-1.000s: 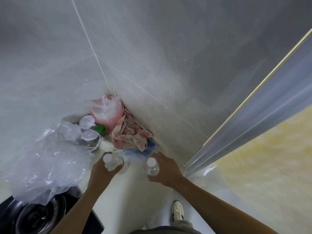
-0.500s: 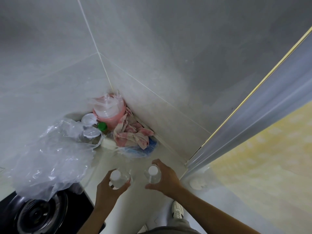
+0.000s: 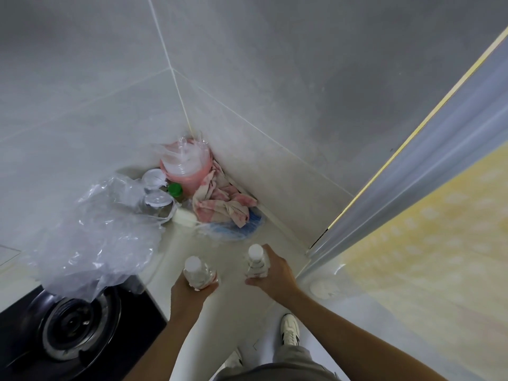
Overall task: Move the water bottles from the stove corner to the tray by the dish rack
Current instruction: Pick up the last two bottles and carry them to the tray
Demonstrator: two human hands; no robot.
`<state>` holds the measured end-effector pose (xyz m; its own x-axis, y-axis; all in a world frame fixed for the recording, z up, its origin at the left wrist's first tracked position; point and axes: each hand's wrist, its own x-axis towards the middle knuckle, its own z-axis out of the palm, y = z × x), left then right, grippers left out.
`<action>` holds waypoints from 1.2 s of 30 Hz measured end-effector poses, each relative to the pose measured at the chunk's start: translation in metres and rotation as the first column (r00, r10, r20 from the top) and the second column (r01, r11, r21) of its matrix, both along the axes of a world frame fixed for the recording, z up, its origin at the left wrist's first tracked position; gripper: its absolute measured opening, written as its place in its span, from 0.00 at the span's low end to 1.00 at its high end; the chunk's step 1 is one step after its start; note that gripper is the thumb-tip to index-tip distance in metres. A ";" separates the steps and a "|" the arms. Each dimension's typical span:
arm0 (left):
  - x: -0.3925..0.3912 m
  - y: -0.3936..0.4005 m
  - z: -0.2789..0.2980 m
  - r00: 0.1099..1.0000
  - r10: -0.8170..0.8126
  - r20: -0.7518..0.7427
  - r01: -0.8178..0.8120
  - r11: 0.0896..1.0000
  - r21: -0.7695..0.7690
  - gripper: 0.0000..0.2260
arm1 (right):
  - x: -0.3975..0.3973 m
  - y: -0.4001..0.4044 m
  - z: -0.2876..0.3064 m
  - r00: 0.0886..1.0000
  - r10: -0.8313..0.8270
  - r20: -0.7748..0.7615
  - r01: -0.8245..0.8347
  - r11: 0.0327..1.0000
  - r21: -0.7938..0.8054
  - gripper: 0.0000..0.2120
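Two small clear water bottles with white caps are upright above the pale counter (image 3: 242,312). My left hand (image 3: 189,291) grips one water bottle (image 3: 196,273) from below. My right hand (image 3: 275,273) wraps the other water bottle (image 3: 256,261) from the right side. Both are held a little in front of the stove corner, apart from each other. The tray and the dish rack are out of view.
In the corner stand a pink container (image 3: 187,167), a green-capped bottle (image 3: 175,190), white lids (image 3: 154,177), a pink-and-white cloth (image 3: 222,203) and a blue bag (image 3: 233,232). A crumpled clear plastic bag (image 3: 93,237) overhangs the black gas burner (image 3: 71,328). A sliding door frame (image 3: 412,171) runs at right.
Both hands have drawn back from the corner clutter toward me, each carrying its bottle. The corner things stay where they were.
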<state>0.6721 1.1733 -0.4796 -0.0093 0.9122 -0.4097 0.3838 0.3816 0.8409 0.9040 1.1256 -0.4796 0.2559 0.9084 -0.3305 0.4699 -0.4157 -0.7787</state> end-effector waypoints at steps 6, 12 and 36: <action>-0.016 -0.021 0.021 0.988 0.060 0.139 -0.058 0.998 -0.019 0.27 | -0.001 0.000 0.019 0.974 -0.063 -0.215 0.075 0.996 0.047 0.29; -0.011 -0.064 0.085 0.935 0.154 0.319 -0.180 0.982 0.056 0.09 | -0.016 0.007 0.074 0.798 0.012 -0.603 0.025 0.998 0.053 0.19; -0.145 -0.526 0.173 0.108 0.864 0.491 -0.994 0.108 0.029 0.20 | -0.330 -0.297 0.157 0.228 0.585 -0.778 -0.913 0.406 0.038 0.30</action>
<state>0.5273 0.6474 -0.3066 -0.8959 0.2918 -0.3350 -0.3613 -0.0397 0.9316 0.5737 0.8289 -0.3230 -0.8828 0.2870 -0.3718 0.2233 -0.4401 -0.8697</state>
